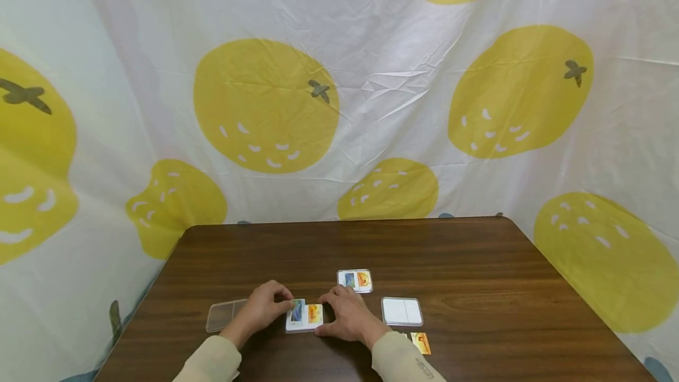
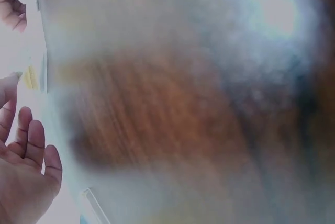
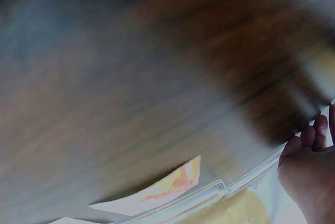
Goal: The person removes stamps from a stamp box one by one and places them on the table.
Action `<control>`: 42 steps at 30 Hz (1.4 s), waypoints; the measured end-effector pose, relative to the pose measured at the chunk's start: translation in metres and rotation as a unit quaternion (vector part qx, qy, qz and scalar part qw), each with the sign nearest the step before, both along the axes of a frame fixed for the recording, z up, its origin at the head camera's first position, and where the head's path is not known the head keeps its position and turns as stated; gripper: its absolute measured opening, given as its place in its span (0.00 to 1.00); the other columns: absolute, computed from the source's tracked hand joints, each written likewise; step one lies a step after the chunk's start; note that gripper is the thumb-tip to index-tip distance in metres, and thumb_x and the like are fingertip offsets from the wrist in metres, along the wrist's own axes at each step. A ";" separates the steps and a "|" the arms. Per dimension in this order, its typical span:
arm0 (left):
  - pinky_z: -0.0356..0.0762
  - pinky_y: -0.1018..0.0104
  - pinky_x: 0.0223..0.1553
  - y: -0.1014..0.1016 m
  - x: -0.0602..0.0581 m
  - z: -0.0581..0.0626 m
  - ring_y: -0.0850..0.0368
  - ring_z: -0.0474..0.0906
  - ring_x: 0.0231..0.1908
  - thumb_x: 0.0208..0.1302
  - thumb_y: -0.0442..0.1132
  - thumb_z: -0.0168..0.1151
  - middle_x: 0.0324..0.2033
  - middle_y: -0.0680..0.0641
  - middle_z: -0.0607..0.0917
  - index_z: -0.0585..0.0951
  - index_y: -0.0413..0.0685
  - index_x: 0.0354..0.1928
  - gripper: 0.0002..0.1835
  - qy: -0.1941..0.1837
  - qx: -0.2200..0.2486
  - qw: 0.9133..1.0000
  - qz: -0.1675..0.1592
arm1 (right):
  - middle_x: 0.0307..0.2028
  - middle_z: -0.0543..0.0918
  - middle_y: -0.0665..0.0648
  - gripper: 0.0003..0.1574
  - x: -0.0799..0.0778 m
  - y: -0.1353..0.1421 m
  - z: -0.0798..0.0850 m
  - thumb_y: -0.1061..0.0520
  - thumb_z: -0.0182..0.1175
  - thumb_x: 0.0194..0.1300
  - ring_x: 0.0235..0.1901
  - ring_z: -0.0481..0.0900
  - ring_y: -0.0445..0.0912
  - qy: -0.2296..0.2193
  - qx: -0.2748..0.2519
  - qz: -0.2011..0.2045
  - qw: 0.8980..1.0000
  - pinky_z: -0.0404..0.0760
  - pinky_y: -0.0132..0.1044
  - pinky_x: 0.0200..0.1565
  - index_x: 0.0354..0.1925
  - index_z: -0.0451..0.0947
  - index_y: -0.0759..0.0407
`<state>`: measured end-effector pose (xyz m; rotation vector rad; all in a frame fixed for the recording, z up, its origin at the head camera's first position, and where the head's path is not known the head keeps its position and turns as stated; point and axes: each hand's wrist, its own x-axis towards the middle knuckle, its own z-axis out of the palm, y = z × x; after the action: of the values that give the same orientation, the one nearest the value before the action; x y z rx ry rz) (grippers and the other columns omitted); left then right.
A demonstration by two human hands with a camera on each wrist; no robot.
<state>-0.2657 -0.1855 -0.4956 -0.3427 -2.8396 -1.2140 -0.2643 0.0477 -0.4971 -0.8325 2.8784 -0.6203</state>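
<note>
Card case point(image 1: 305, 317), white, with a blue picture and an orange picture showing, lies near the front edge of the brown tabletop point(image 1: 477, 264), left of centre. Left hand point(image 1: 263, 306) curls its fingers onto the case's left end, pinching there; right hand point(image 1: 347, 314) rests against the right end, fingers bent around it. Second filled case point(image 1: 355, 280) lies just behind. Blank white case point(image 1: 401, 311) lies to the right. Clear lid point(image 1: 225, 315) lies to the left. Loose orange card point(image 1: 421, 343) lies at the front edge.
</note>
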 end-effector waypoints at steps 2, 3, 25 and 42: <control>0.72 0.55 0.44 0.000 -0.001 0.000 0.57 0.74 0.38 0.57 0.36 0.72 0.33 0.53 0.79 0.84 0.49 0.29 0.05 0.000 0.006 1.000 0.002 | 0.51 0.74 0.52 0.37 0.000 0.000 0.000 0.36 0.72 0.54 0.54 0.69 0.50 0.000 0.001 0.000 1.000 0.67 0.49 0.58 0.58 0.78 0.51; 0.71 0.55 0.44 -0.001 -0.001 0.001 0.57 0.74 0.38 0.57 0.36 0.72 0.32 0.53 0.79 0.84 0.49 0.29 0.04 -0.001 0.008 1.000 0.003 | 0.51 0.74 0.52 0.37 0.000 0.000 0.000 0.36 0.72 0.54 0.54 0.69 0.50 0.000 0.001 0.000 1.000 0.67 0.49 0.58 0.58 0.78 0.51; 0.71 0.59 0.41 -0.014 -0.001 0.013 0.57 0.74 0.36 0.57 0.36 0.72 0.33 0.51 0.82 0.85 0.43 0.30 0.05 -0.036 0.054 0.998 -0.021 | 0.52 0.74 0.53 0.38 0.000 0.000 0.000 0.36 0.72 0.54 0.55 0.69 0.50 0.003 0.000 0.001 1.000 0.67 0.49 0.58 0.57 0.78 0.52; 0.71 0.61 0.37 -0.018 0.004 0.023 0.56 0.73 0.34 0.58 0.34 0.71 0.32 0.49 0.83 0.84 0.38 0.31 0.06 -0.067 0.080 0.994 -0.043 | 0.53 0.73 0.52 0.38 -0.002 0.000 -0.002 0.35 0.72 0.54 0.55 0.69 0.50 -0.002 0.003 -0.002 1.000 0.67 0.49 0.58 0.58 0.78 0.50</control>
<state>-0.2621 -0.2030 -0.4724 -0.3931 -2.8367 -1.5255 -0.2662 0.0481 -0.4992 -0.8228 2.8780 -0.6124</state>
